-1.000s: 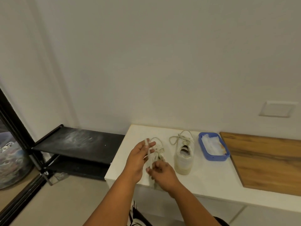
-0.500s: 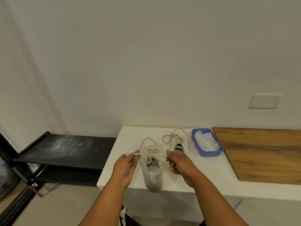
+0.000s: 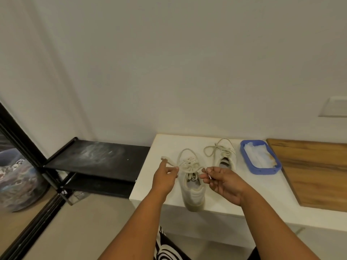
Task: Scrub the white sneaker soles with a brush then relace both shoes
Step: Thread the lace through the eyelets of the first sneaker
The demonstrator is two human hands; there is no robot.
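Note:
Two white sneakers stand on a white bench (image 3: pixel 221 203), heels toward me. The near sneaker (image 3: pixel 192 190) has its heel over the bench's front edge, and its off-white lace (image 3: pixel 188 163) is knotted above the tongue. My left hand (image 3: pixel 165 177) pinches the lace's left end, which sticks up past my fingers. My right hand (image 3: pixel 220 182) pinches the right end just right of the sneaker's opening. The far sneaker (image 3: pixel 226 159) stands behind my right hand with its lace tied in a loose bow. No brush is in sight.
A blue plastic tray (image 3: pixel 261 170) holding white cloth or paper sits right of the far sneaker. A wooden board (image 3: pixel 315 175) covers the bench's right part. A black two-tier shoe rack (image 3: pixel 97 162) stands left of the bench. A black door frame (image 3: pixel 24 147) borders the far left.
The lace, pulled taut between my hands half a second ago, now hangs slacker. My left hand has lifted its end up and outward; my right hand has shifted slightly toward me.

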